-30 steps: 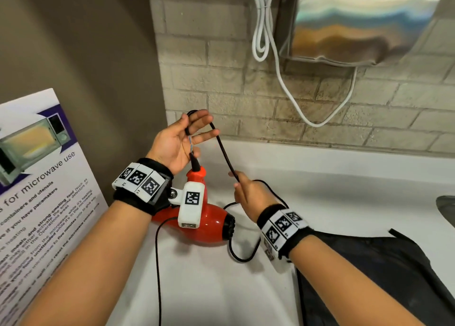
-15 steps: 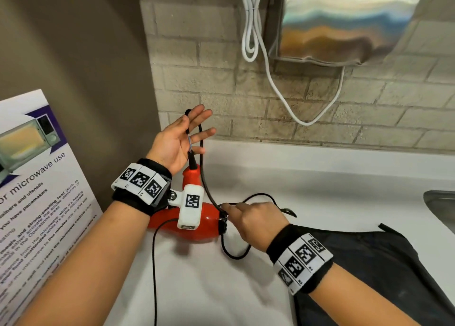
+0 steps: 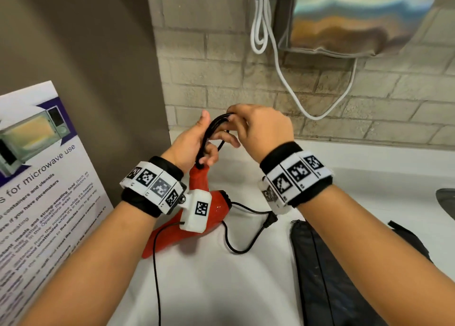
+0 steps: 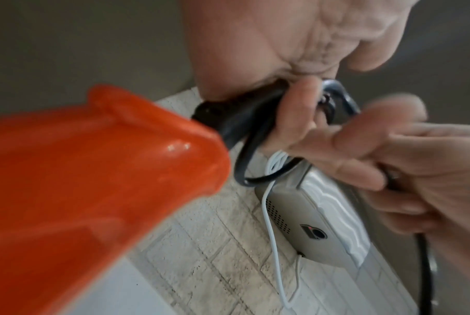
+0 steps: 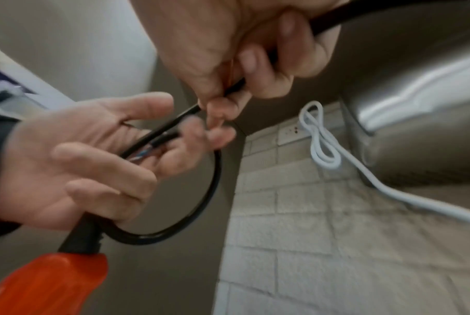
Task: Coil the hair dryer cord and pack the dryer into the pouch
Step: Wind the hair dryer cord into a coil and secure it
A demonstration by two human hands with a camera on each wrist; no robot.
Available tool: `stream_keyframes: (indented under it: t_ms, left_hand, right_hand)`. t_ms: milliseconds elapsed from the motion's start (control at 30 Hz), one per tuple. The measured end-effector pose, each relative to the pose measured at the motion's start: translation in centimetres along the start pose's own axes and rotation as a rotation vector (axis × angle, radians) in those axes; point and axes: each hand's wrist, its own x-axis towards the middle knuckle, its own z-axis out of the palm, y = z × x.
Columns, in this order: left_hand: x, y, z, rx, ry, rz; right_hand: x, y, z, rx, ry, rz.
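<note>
Cord (image 3: pixel 213 131): black, thin, rubbery, gathered in a few loops over our left hand (image 3: pixel 190 143), just above the dryer handle where the stiff black sleeve enters. Left hand is half open, fingers loosely bent with the loops lying across them; the lower fingers seem to curl at the sleeve, though how firmly we cannot tell. Right hand (image 3: pixel 256 126) pinches a run of cord and holds it at the top of the loops, fingers curled round it. Dryer (image 3: pixel 216 210): glossy orange-red plastic, smooth, tapered handle tilted up toward our hands, body low at the white counter (image 3: pixel 197 288); whether it rests there we cannot tell. Loose tail of cord lies slack on the counter, ending in the plug (image 3: pixel 269 221). Risks as we judge them: loops may slide off the open left fingers if the right hand lets go early; the springy cord may uncoil; the trailing plug may snag on the dryer body or the pouch edge; tight bends at the sleeve may strain it. Pouch (image 3: pixel 327 271): black, soft, crinkled fabric, lying flat to the right, beside the plug. Brick wall (image 3: pixel 221 74) behind, rough and pale.
</note>
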Motion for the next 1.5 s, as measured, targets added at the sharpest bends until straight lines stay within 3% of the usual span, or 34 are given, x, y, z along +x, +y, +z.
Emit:
stream_keyframes:
  t_ms: [133, 233, 333, 433, 500, 567, 667, 700, 767, 1067, 1300, 1400, 1500]
  left_hand:
    - [0.1, -0.3, 0.1, -0.005, 0.082, 0.011]
    - [0.2, -0.2, 0.1, -0.032, 0.158, 0.014]
    - [0.0, -0.3, 0.0, -0.037, 0.204, 0.026]
    - [-0.1, -0.3, 0.1, -0.037, 0.22, 0.033]
    - [-0.1, -0.3, 0.2, -0.049, 0.234, 0.041]
    - [-0.1, -0.4, 0.2, -0.058, 0.242, 0.049]
    - [-0.1, -0.4, 0.3, -0.057, 0.254, 0.054]
    - [0.0, -0.4, 0.3, -0.056, 0.262, 0.055]
    - [0.1, -0.4, 0.3, -0.055, 0.288, 0.056]
    - [0.2, -0.2, -1.3, -0.038, 0.391, 0.068]
    - [0.6, -0.4, -1.7, -0.044, 0.4, 0.059]
    - [0.6, -0.2, -1.9, -0.072, 0.381, 0.045]
    - [0.5, -0.2, -2.1, -0.091, 0.363, 0.033]
  right_hand:
    - [0.9, 0.7, 1.7, 0.249, 0.009, 0.1]
    - [0.1, 1.1, 3.5, 0.392, 0.174, 0.038]
    - [-2.2, 1.3, 5.0, 0.039, 0.448, -0.093]
    - [-5.5, 0.9, 6.8, -0.242, 0.527, -0.304]
    - [-7.5, 0.7, 8.9, -0.244, 0.4, -0.424]
    - [-8.8, 0.6, 10.6, -0.125, 0.075, -0.434]
    - [-9.5, 0.9, 12.4, 0.133, -0.528, -0.019]
    - [-9.6, 1.0, 13.0, 0.181, -0.66, 0.087]
    - [-9.5, 0.8, 14.6, 0.221, -0.75, 0.159]
    - [-7.0, -0.3, 20.5, 0.379, -0.688, 0.161]
    - [-6.1, -0.1, 21.2, 0.387, -0.726, 0.171]
    - [-6.1, 0.3, 18.7, 0.36, -0.614, 0.148]
    - [-5.2, 0.7, 14.1, 0.348, -0.342, 0.11]
